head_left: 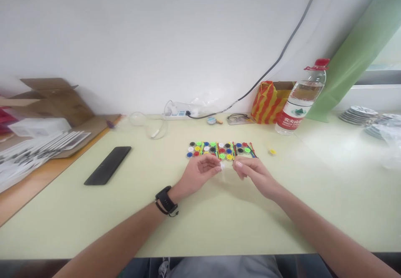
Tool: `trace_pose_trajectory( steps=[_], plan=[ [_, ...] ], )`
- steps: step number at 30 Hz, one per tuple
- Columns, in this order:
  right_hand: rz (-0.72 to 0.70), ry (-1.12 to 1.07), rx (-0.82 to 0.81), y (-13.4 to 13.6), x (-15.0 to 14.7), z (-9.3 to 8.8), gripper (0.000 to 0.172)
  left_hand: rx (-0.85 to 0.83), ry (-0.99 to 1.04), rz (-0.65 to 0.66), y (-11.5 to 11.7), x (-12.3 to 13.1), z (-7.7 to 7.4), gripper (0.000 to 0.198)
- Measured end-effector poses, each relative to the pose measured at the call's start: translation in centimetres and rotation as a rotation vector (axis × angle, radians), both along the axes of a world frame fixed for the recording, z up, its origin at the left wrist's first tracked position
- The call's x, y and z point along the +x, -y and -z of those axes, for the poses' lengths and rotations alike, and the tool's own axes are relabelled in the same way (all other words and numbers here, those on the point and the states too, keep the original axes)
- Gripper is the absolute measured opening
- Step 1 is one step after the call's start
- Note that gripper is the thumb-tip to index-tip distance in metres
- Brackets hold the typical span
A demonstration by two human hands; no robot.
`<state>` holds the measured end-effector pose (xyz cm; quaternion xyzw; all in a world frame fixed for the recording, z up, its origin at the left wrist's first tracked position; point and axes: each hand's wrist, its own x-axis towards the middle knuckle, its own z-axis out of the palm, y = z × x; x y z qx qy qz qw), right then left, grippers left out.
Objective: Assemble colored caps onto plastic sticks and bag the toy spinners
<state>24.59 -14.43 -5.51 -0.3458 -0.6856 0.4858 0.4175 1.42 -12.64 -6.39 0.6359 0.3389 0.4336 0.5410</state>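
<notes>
My left hand is raised over the table, thumb and fingers pinched on a small whitish, see-through piece whose kind I cannot make out. Close by on the right, my right hand has its thumb pressed to a curled forefinger; whatever it grips is too small to name. Just beyond both hands lie rows of small round coloured discs, in red, blue, green, yellow, white and black. Thin coloured sticks stand between the groups of discs. My hands hide part of the nearest row.
A single yellow disc lies right of the rows. Left is a black flat case; farther left, a cardboard box. Along the wall are a power strip, a striped bag and a large water bottle. Stacked discs stand right.
</notes>
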Motion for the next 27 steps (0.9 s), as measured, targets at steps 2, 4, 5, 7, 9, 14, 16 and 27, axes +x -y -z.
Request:
trace_pose_trajectory(
  steps=[2, 4, 5, 7, 9, 14, 16, 27],
  plan=[
    [0.071, -0.025, -0.027, 0.0, -0.2, 0.0, 0.037, 0.004, 0.0, 0.0, 0.0, 0.0, 0.0, 0.026],
    [0.077, -0.058, -0.067, 0.0, -0.6, 0.0, 0.028, 0.009, 0.0, 0.002, 0.0, 0.0, 0.0, 0.026],
    [0.067, -0.066, -0.075, 0.1, -0.7, -0.1, 0.026, 0.012, 0.001, 0.004, 0.0, 0.0, 0.0, 0.026],
    [0.045, -0.052, -0.076, 0.2, -0.9, -0.1, 0.024, 0.018, 0.001, 0.01, 0.0, -0.1, 0.1, 0.025],
    [0.03, -0.018, -0.067, 0.2, -0.9, 0.0, 0.022, 0.021, 0.002, 0.014, 0.0, -0.1, 0.2, 0.025],
    [0.028, 0.06, 0.002, 0.2, -0.8, 0.4, 0.02, 0.022, 0.006, 0.018, -0.1, -0.1, 0.3, 0.024],
    [0.076, 0.083, 0.065, 0.2, -0.7, 0.5, 0.02, 0.016, 0.01, 0.015, -0.1, 0.0, 0.3, 0.024],
    [0.184, 0.304, 0.418, 0.4, -0.5, 2.2, 0.07, -0.164, 0.056, 0.021, -0.3, -0.2, -0.1, 0.031]
  ],
)
